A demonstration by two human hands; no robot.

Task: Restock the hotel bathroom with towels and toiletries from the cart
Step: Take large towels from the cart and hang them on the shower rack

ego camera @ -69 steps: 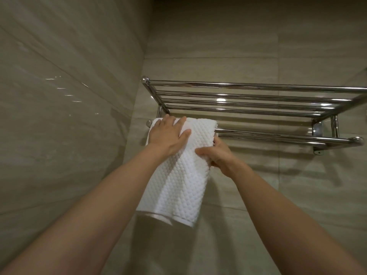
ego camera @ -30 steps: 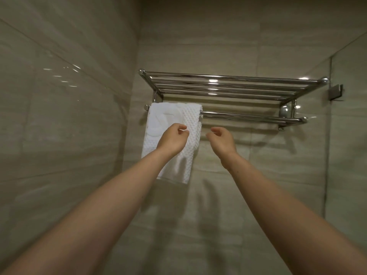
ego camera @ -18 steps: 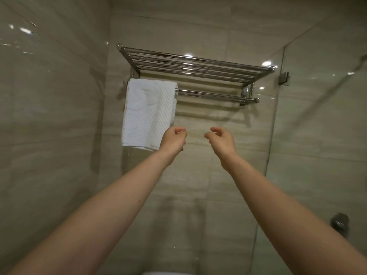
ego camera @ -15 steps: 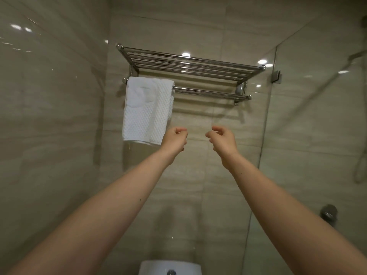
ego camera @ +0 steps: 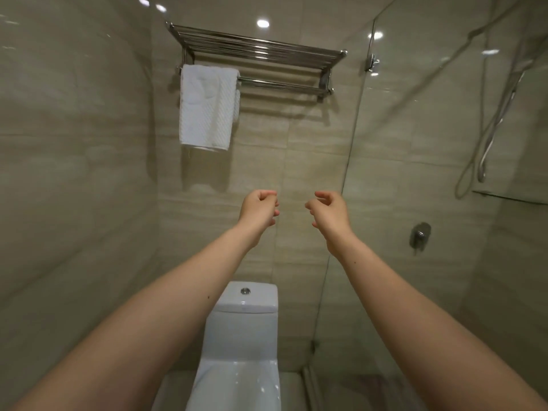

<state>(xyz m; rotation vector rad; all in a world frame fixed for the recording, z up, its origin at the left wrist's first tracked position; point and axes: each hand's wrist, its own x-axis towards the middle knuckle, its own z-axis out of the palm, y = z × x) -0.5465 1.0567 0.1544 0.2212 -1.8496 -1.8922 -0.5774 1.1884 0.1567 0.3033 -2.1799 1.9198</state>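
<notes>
White waffle-textured towel (ego camera: 207,108) hangs folded over the lower bar (ego camera: 281,86) of the polished chrome wall rack (ego camera: 255,51), pushed to the bar's left end, close to the corner where the two beige tiled walls meet. Its front fall drops straight down against the back wall (ego camera: 258,173), and the bottom hem sits roughly level. The slatted shelf on top of the rack carries nothing that I can see.

My hands are well below the towel and apart from it. My left hand (ego camera: 259,207) is raised in front of me with its fingers loosely curled in towards the palm, holding nothing. My right hand (ego camera: 329,210) is just beside it at the same height, fingers likewise loosely bent, thumb side up, also holding nothing. The two hands face each other with a gap between them and do not touch.

Beneath my forearms stands a glossy white ceramic toilet (ego camera: 240,351), its tank against the back wall with a round chrome flush button (ego camera: 245,290) on the lid. To the right a clear glass shower panel (ego camera: 415,143) runs out from the back wall; behind it I see a grey shower hose (ego camera: 492,123) hanging in a loop and a dark metal valve (ego camera: 419,234) on the wall.
</notes>
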